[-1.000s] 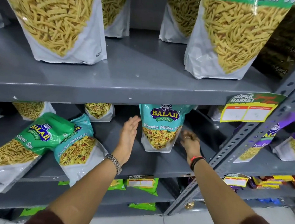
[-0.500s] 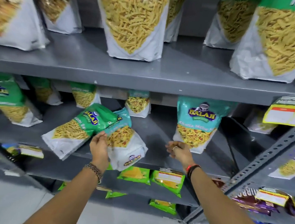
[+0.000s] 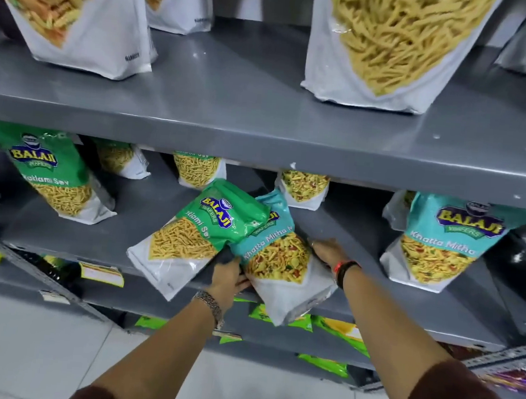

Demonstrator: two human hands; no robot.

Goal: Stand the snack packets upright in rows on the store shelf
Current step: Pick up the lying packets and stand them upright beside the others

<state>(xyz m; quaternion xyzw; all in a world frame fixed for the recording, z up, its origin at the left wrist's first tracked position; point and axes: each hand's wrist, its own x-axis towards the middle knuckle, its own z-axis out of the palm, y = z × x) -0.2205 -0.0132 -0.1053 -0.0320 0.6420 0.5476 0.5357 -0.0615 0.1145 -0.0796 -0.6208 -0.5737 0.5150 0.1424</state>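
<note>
A grey metal shelf unit (image 3: 261, 126) fills the view. On its upper shelf stand big white pouches of yellow snack sticks, one at the left (image 3: 80, 18) and one at the right (image 3: 392, 48), with more behind them. On the middle shelf (image 3: 132, 223) a green packet (image 3: 57, 178) stands upright at the left and a teal packet (image 3: 442, 243) stands upright at the right; smaller packets stand in a row along the far back.

Between those two, at the near edge of the middle shelf, two packets lie tilted over, tops pointing far and bottoms hanging past the edge. The fallen green packet (image 3: 201, 235) lies on the left and overlaps the top of the fallen teal packet (image 3: 281, 261) beside it.

The left hand (image 3: 228, 276), with a metal bracelet at the wrist, has its grip closed on the left side of the fallen teal packet, where the two packets meet. The right hand (image 3: 327, 251), with a ring and dark wristbands, clasps the same packet's right side, fingers partly hidden behind it.

Flat green and yellow packets (image 3: 336, 328) lie on the lower shelf.
</note>
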